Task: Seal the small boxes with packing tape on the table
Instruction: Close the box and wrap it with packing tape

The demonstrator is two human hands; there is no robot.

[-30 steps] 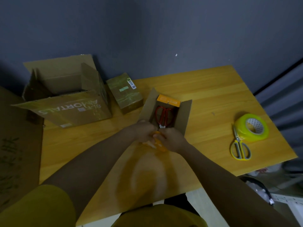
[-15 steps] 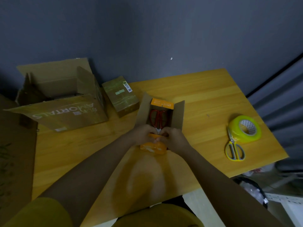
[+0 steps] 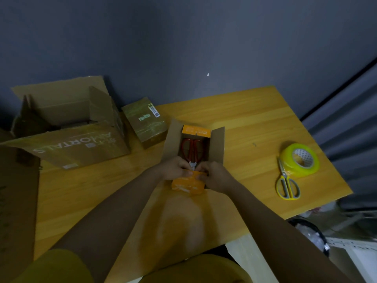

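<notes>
Centrally on the table [image 3: 234, 111] stood the small open box [image 3: 217, 147], its side flaps raised left and right. Inside lay an orange retail pack [image 3: 195, 131] holding red-handled scissors [image 3: 191, 149], blades pointing toward the near end. The left hand [image 3: 173, 168] and the right hand [image 3: 214, 176] met at that near end, fingers curled and pinching the pack's orange near edge [image 3: 188, 183], which projected past the box opening.

Risk, as a judgement: the pack appeared longer than the cavity. If left proud, the flaps would likely not close flat and tape would bridge or lift. Pressing hard could buckle the pack or tilt the box.

Just left and farther away sat a closed small box [image 3: 144, 121], glossy strips across its top. Beyond it, at the far left, a large open carton [image 3: 81, 148] stood with flaps up; its contents could not be made out. At the right, well apart, lay the yellow tape roll [image 3: 302, 168] with yellow-handled scissors [image 3: 286, 183] touching it.
</notes>
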